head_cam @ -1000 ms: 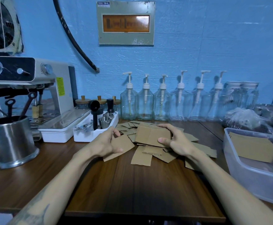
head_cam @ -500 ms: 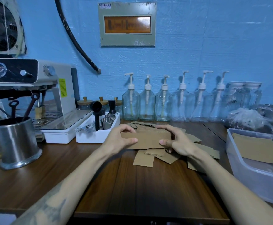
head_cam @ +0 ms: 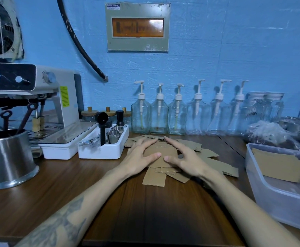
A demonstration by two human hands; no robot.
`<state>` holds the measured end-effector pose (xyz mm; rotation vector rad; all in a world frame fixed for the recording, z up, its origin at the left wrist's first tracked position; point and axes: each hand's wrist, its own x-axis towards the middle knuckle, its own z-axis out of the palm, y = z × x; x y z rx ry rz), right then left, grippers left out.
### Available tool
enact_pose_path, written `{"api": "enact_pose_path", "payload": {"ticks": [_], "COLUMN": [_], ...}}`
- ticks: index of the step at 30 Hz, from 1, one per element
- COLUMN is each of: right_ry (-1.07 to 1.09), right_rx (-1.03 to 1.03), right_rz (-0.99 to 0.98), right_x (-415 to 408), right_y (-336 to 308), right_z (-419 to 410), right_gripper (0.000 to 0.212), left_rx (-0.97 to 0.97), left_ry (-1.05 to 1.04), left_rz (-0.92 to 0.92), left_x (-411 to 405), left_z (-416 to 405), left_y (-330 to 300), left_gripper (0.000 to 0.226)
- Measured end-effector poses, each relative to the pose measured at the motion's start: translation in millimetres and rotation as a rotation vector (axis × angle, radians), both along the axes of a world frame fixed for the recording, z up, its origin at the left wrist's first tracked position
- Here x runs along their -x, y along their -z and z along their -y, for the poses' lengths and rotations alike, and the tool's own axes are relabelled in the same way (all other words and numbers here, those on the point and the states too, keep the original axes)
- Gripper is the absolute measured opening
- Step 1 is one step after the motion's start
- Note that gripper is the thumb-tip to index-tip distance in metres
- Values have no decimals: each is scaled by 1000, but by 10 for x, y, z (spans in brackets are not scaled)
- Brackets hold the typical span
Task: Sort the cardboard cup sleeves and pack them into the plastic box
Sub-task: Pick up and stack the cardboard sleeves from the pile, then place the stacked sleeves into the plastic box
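Cardboard sleeves (head_cam: 165, 173) lie in a loose heap on the wooden counter (head_cam: 145, 211), in front of the row of pump bottles (head_cam: 159, 115) and well apart from the plastic box (head_cam: 277, 198) at the right, which already holds one sleeve (head_cam: 277, 164) leaning against its far wall. The left hand (head_cam: 138, 157) and right hand (head_cam: 184, 157) rest on the top few sleeves, fingers (head_cam: 148, 142) straight and spread, pressing rather than gripping, thumbs nearly meeting.

The step appears to be squaring a small stack. It would go best with both palms closing on the short ends (light pressure only, since corrugated card creases easily) until the edges line up.

The top sleeve seems to lie flat with its long axis roughly left to right, though the hands hide its ends; those below fan out at mixed angles.
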<state>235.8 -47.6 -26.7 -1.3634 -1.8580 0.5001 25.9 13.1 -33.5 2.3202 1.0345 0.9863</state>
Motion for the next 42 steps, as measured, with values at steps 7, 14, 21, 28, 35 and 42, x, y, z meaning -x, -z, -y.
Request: {"api": "enact_pose_path", "payload": {"ticks": [7,14,21,28,35,42], "right_ry": [9,15,92,91,156,124], "right_rx": [-36,-67,-58,-144,-237,-132], "right_rz": [39,-24,247,296,449,455], "right_x": [-25,-2,-10,34,116,133], "right_y": [10,-24,-33,-8,-127,-235], "right_z": [-30,-28,-4,0,-20,-36], "right_gripper": [73,60,69,66,55,57], "left_rx": [19,-48,3,90,83,50], "left_ry": [61,70,93,127,122,107], "left_rz": [193,248,-94,133,159,167], "left_x": [21,23,79,81,63,93], "left_z": [-3,20,53,125,112,75], "left_y": [36,6,57,54,48,65], "left_gripper": [59,41,73,73,73,73]}}
